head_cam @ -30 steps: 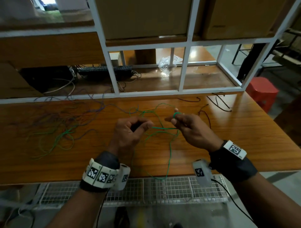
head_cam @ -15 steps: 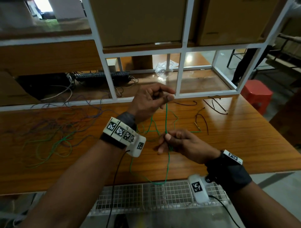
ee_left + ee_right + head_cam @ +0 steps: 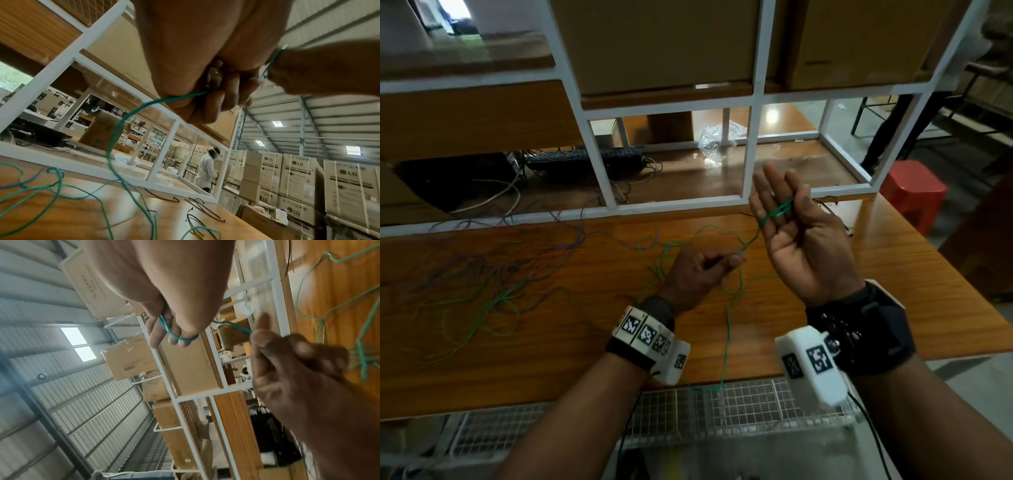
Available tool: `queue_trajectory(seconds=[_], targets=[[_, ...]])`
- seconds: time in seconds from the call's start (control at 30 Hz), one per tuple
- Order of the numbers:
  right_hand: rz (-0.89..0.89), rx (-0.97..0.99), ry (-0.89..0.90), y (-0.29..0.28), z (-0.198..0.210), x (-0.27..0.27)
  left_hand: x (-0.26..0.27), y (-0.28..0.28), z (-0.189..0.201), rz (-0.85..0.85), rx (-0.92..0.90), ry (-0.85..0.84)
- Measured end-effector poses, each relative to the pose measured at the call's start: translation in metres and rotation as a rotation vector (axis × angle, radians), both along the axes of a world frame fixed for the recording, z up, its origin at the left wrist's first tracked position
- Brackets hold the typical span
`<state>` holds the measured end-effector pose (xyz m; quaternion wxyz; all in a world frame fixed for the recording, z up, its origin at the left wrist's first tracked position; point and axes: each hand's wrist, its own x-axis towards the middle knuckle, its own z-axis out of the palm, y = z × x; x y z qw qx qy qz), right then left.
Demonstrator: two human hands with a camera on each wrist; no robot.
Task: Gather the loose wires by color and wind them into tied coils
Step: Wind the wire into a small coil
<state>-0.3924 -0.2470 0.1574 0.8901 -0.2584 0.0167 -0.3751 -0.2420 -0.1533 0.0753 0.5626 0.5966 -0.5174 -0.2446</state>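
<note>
Your right hand was raised palm-up above the tabletop, fingers nearly straight, with the end of the green wire looped over them and pinned by the thumb. Held flat like that, the hand looked set to serve as the form for the coil. Your left hand sat lower, just above the tabletop, fingers curled and pinching the same wire a little way down, likely to feed it under light tension so each turn would lie snug.

From there the wire trailed back across the tabletop and over its near edge toward the mesh tray. The other loose wires, green and purplish, lay tangled well to the left, not yet sorted. Black ties lay at the far right.
</note>
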Motion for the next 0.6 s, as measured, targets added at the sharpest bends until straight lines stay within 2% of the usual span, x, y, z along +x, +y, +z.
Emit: queue_trajectory(seconds=[0.1, 0.2, 0.27, 0.33, 0.37, 0.43, 0.5, 0.53, 0.6], targets=[[-0.145, 0.058, 0.017, -0.023, -0.005, 0.000, 0.004, 0.022, -0.009, 0.012, 0.113, -0.222], [-0.284, 0.008, 0.111, -0.040, -0.012, -0.008, 0.010, 0.051, -0.007, -0.004, 0.098, -0.322], [-0.392, -0.214, 0.352, -0.040, -0.018, -0.007, 0.016, 0.062, -0.003, 0.007, 0.085, -0.313], [-0.508, -0.616, 0.689, -0.033, -0.032, -0.001, 0.018, 0.065, 0.002, 0.029, 0.092, -0.328], [-0.503, -0.831, 0.816, -0.029, -0.042, 0.002, 0.019, 0.065, 0.006, 0.031, 0.093, -0.349], [-0.355, -1.192, 0.994, -0.026, -0.065, 0.007, 0.021, 0.065, 0.017, 0.024, 0.078, -0.382], [-0.151, -1.389, 1.055, -0.025, -0.081, 0.007, 0.025, 0.065, 0.030, 0.048, 0.051, -0.434], [-0.032, -1.408, 1.023, -0.023, -0.084, 0.006, 0.028, 0.065, 0.037, 0.070, 0.036, -0.454], [0.208, -1.301, 0.900, -0.015, -0.082, 0.003, 0.036, 0.063, 0.048, 0.118, 0.006, -0.483]])
